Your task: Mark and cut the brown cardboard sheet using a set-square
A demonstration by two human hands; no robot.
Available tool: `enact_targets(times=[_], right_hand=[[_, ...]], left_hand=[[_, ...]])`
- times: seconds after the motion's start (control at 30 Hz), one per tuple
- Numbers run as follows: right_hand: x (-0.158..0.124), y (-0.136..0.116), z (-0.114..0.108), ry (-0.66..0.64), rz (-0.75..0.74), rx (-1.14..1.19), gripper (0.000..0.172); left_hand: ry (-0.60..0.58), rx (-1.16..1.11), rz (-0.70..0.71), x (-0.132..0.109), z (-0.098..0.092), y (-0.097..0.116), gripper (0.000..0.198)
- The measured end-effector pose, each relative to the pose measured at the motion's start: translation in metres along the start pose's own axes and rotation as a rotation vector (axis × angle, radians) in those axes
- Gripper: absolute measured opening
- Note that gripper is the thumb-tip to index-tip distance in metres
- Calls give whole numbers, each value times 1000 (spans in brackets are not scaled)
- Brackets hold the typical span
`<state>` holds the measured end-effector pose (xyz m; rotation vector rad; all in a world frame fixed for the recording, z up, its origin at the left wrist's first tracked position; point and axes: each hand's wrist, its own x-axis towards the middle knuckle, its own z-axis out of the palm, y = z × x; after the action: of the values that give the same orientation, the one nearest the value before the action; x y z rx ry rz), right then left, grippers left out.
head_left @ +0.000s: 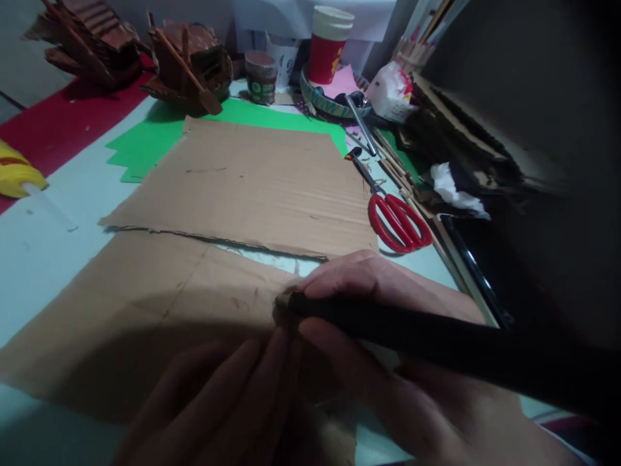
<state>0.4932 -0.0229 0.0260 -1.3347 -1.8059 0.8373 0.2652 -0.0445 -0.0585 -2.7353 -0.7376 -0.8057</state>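
Observation:
A brown cardboard sheet (145, 285) lies in front of me, its right part covered by my hands. In deep shadow, my left hand (218, 401) has its fingers pressed together on the sheet's near right part; its thumb is hidden. My right hand (388, 362) is closed, index finger and thumb on either side of a long black bar-like thing (412, 330). That bar runs off to the right edge, and its kind is unclear. At its left end, by both hands' fingertips, sits a small grey-brown bit (281, 307). A second cardboard piece (252, 175) lies just beyond.
Red-handled scissors (400, 223) lie right of the far cardboard, near a dark tablet-like device (495, 272). Green sheets (145, 142) show beneath it. Two brown model boats (189, 71), a red cup (330, 48) and a round tray (310, 90) stand behind. A yellow tool (19, 171) lies left.

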Motion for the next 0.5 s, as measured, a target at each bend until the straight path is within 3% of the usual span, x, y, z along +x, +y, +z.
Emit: enact_targets(times=[0.23,0.37,0.5], right_hand=[[-3,-2,-4,3,-3,-12,8],[-9,-2,-7,5,69,-24,7],[-17,-2,-12,16,105,-87,5]], left_hand=[[2,-26,52,-1,-1,-2,17],[-32,-2,27,-6,-2,-1,15],[-63,24,58,-8,-3,-1,24]])
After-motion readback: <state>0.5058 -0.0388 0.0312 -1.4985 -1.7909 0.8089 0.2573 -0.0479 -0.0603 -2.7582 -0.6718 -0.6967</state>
